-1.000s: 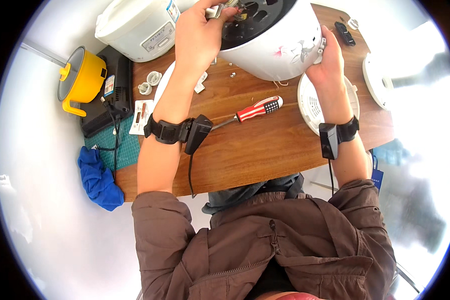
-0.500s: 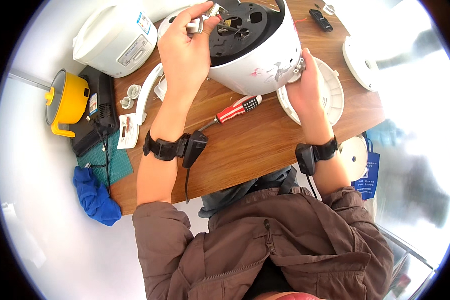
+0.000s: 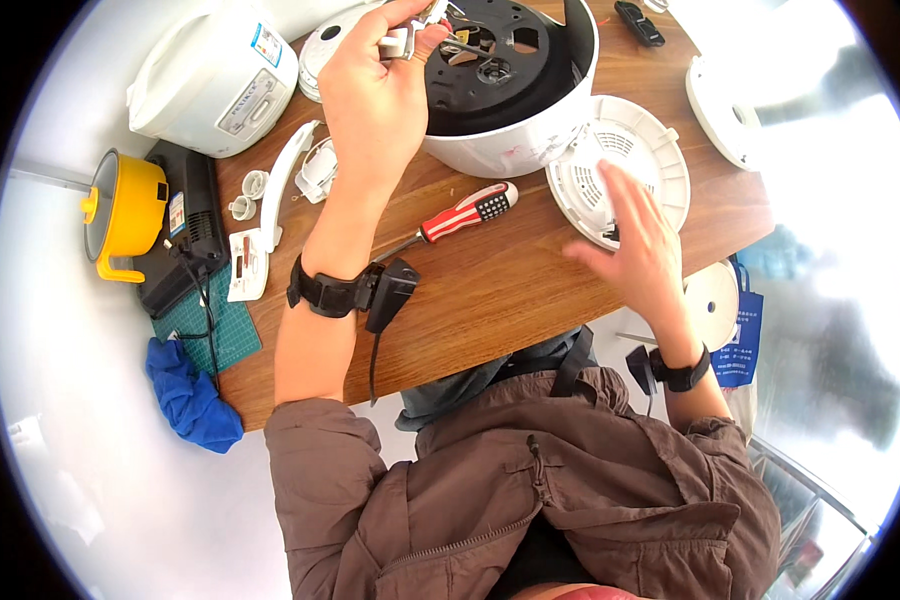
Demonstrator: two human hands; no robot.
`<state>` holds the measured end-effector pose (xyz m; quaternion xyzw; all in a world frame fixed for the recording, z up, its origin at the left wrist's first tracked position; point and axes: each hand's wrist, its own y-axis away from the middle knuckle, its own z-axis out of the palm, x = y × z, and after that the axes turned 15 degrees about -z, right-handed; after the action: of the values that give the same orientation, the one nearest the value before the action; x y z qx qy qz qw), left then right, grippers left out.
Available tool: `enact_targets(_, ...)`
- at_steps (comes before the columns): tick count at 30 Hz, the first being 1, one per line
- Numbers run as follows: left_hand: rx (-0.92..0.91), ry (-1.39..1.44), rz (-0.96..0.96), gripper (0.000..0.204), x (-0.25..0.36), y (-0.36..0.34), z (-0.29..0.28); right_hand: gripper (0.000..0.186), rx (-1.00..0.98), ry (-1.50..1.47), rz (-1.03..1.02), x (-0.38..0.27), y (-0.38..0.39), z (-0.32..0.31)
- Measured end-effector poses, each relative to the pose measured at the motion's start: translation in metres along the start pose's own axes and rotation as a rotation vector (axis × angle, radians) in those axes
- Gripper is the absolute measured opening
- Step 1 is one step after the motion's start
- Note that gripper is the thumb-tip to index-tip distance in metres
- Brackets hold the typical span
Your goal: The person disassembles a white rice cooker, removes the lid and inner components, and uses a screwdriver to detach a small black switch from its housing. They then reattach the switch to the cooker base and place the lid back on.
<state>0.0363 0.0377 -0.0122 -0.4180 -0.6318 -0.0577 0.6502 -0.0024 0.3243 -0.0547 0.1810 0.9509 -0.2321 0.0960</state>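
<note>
A white rice cooker body (image 3: pixel 510 145) lies tipped on the wooden table (image 3: pixel 490 290), its black base (image 3: pixel 495 55) facing me. My left hand (image 3: pixel 375 95) is up at the base's left rim, fingers closed on a small white and metal part (image 3: pixel 410 30) with wires. My right hand (image 3: pixel 635 230) hovers blurred over the table's right side, fingers spread and holding nothing, just in front of a round white vented cover (image 3: pixel 620 165). A screwdriver with a red, white and black handle (image 3: pixel 465 212) lies between the two hands.
A second white rice cooker (image 3: pixel 215 80) stands at the back left. A yellow pot (image 3: pixel 120 215) sits on a black device (image 3: pixel 185 240) by a green cutting mat (image 3: pixel 205 335) and a blue cloth (image 3: pixel 190 395). Loose white plastic parts (image 3: pixel 270 210) lie on the left. A white lid (image 3: pixel 730 100) is at the right.
My right hand has let go of the cooker body and pulled back toward me, open. My left hand stays at the base's rim. The view has shifted, so everything sits lower in the picture.
</note>
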Motion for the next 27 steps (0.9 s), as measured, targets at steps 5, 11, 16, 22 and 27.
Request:
enact_targets(5,0.01,-0.002,-0.032,0.025,-0.003,-0.003,0.0,0.04,-0.151,0.244,-0.116,0.028,0.037,-0.001)
enact_targets(11,-0.04,0.031,-0.053,0.025,0.009,0.0,0.003,0.038,-0.175,0.262,-0.165,0.061,0.045,-0.016)
enact_targets(16,-0.008,-0.031,-0.057,0.025,0.008,-0.003,0.004,0.036,-0.232,0.257,-0.222,0.075,0.042,-0.029)
enact_targets(22,-0.028,0.021,-0.099,0.025,0.0,-0.007,0.002,0.036,-0.284,0.233,-0.216,0.089,0.049,-0.044)
enact_targets(27,-0.067,-0.011,-0.023,0.025,-0.005,-0.004,0.006,0.045,-0.268,0.185,-0.167,0.09,0.056,-0.04)
